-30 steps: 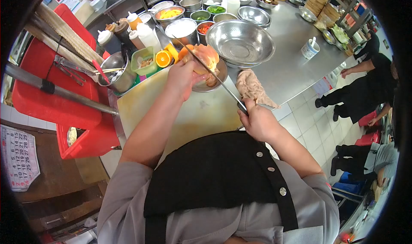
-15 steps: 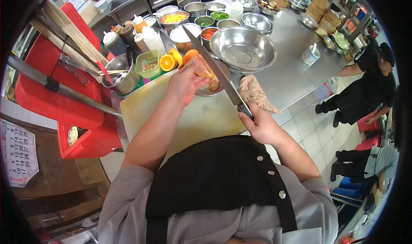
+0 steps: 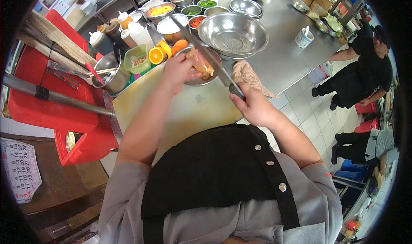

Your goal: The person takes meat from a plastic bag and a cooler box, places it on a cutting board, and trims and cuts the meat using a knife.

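Observation:
My left hand (image 3: 177, 74) grips a piece of raw meat (image 3: 199, 62), pale pink with yellowish fat, which looks like chicken. It is held over a round metal bowl (image 3: 205, 82) at the far edge of the cutting board (image 3: 184, 111). In my right hand (image 3: 257, 104) is the dark handle of a large kitchen knife (image 3: 207, 51). Its long blade points away and to the left, passing just right of the meat; whether they touch, I cannot tell. Just beyond are a carrot (image 3: 180, 46) and a halved orange (image 3: 156, 55). A crumpled tan cloth (image 3: 251, 78) lies near my right hand.
A large steel colander (image 3: 234, 33) stands behind the bowl. Several metal bowls of cut vegetables and squeeze bottles (image 3: 139, 33) line the back left. Red bins (image 3: 53, 85) are at the left. A patterned cup (image 3: 304, 38) sits to the right. Two people stand beyond the table's right side.
The whole view has shifted, so things sit further left and higher. My left hand has moved slightly with the meat, and more of the carrot shows. The knife stays in my right hand.

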Demonstrator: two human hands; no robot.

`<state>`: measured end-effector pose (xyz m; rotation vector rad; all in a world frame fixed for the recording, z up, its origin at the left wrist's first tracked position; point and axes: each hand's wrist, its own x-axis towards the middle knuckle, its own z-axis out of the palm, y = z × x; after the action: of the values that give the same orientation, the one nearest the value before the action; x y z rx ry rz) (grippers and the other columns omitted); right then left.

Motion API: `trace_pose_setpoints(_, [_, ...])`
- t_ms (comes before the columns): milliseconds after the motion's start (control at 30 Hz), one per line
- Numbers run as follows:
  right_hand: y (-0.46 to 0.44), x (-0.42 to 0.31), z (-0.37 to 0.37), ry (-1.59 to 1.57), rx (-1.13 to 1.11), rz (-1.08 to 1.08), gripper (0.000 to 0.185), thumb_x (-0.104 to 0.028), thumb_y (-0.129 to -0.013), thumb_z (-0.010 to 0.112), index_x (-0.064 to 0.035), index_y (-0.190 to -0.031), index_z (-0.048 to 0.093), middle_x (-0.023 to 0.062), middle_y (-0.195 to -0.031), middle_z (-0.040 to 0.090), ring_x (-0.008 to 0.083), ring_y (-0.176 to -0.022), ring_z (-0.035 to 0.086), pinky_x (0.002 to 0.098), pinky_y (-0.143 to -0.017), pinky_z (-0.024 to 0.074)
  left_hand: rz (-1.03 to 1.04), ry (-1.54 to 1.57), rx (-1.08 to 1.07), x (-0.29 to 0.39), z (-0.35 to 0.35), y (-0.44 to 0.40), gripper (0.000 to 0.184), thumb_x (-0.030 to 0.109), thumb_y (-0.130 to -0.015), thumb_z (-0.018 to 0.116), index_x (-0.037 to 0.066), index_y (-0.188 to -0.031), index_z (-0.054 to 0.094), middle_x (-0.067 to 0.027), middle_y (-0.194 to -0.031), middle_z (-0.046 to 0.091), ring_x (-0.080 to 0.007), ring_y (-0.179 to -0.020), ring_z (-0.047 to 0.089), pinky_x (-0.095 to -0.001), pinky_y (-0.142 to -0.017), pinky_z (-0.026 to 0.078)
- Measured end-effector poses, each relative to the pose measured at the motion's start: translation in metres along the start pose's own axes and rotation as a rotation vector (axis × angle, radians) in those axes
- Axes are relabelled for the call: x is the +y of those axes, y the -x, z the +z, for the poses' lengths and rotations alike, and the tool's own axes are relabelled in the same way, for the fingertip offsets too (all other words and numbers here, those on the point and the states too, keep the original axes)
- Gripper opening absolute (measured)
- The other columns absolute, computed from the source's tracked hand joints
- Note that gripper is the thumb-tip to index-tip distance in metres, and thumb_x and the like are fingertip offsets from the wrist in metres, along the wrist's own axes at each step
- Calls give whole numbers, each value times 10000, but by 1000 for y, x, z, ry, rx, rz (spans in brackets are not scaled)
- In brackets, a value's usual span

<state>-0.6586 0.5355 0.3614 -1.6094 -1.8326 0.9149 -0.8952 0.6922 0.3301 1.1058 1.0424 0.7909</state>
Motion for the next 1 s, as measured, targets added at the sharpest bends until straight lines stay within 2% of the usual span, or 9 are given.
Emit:
trace_pose_setpoints(133, [12, 0, -18, -42, 44, 28, 311, -200, -1005, 598, 35, -1206, 567, 267, -959, 680, 410, -941, 674, 446, -845, 518, 211, -805, 253, 14, -18, -7, 539, 221, -973, 675, 44, -1453, 503, -114, -1296, 660, -208, -1145, 668, -347, -941, 566])
trace_pose_setpoints(233, [21, 10, -19, -92, 113, 11, 290, -174, -1008, 597, 37, -1206, 569, 227, -973, 682, 340, -931, 670, 414, -848, 515, 259, -726, 214, 32, -12, 5, 514, 191, -984, 646, 29, -1447, 493, -161, -1285, 659, -232, -1130, 679, -344, -940, 553])
trace_pose_setpoints(433, [35, -4, -22, -122, 62, 124, 306, -198, -1022, 591, 31, -1224, 569, 224, -954, 681, 320, -903, 674, 398, -840, 520, -98, 208, -74, 27, -23, -13, 642, 262, -1015, 620, 19, -1537, 336, -244, -1464, 505, -338, -1249, 609, -396, -989, 544])
trace_pose_setpoints(467, [39, -2, -20, -117, 75, 106, 305, -201, -1024, 589, 30, -1223, 570, 221, -948, 680, 318, -900, 674, 398, -839, 520, -96, 252, -124, 22, -31, -17, 664, 297, -1036, 589, 11, -1553, 285, -276, -1508, 437, -360, -1261, 598, -410, -995, 546])
trace_pose_setpoints(567, [51, 4, -16, -181, 103, 134, 290, -197, -1026, 588, 20, -1218, 572, 195, -916, 669, 305, -898, 670, 396, -838, 519, -104, 282, -113, 31, -28, -5, 622, 304, -1043, 583, 16, -1537, 339, -255, -1485, 470, -344, -1265, 598, -403, -976, 549])
trace_pose_setpoints(667, [69, 5, -24, -169, 190, 164, 265, -191, -1029, 590, 9, -1202, 575, 167, -887, 659, 277, -863, 662, 383, -808, 521, 9, 113, -104, 45, -5, 12, 556, 334, -1055, 557, 55, -1518, 425, -201, -1500, 496, -280, -1270, 593, -367, -998, 514])
trace_pose_setpoints(800, [98, 1, -42, -205, 323, 275, 244, -210, -1042, 586, -12, -1184, 579, 65, -772, 606, 167, -688, 614, 322, -652, 506, 228, -290, -400, 28, 51, 30, 481, 288, -1048, 576, 69, -1471, 506, -126, -1461, 557, -206, -1242, 595, -360, -957, 530])
trace_pose_setpoints(867, [110, 1, -49, -298, 382, 317, 255, -234, -1050, 583, -25, -1197, 581, -24, -699, 529, 73, -561, 523, 268, -523, 448, 310, -525, -515, 4, 85, 35, 509, 311, -1041, 575, 79, -1486, 489, -147, -1471, 545, -253, -1276, 577, -387, -1002, 511])
trace_pose_setpoints(1000, [126, 7, -67, -259, 388, 404, 257, -239, -1050, 582, -31, -1202, 581, -14, -723, 548, 89, -587, 531, 282, -556, 465, 464, -993, -433, -57, 135, 19, 679, 457, -983, 609, 123, -1544, 420, -231, -1587, 384, -367, -1478, 379, -494, -1166, 359])
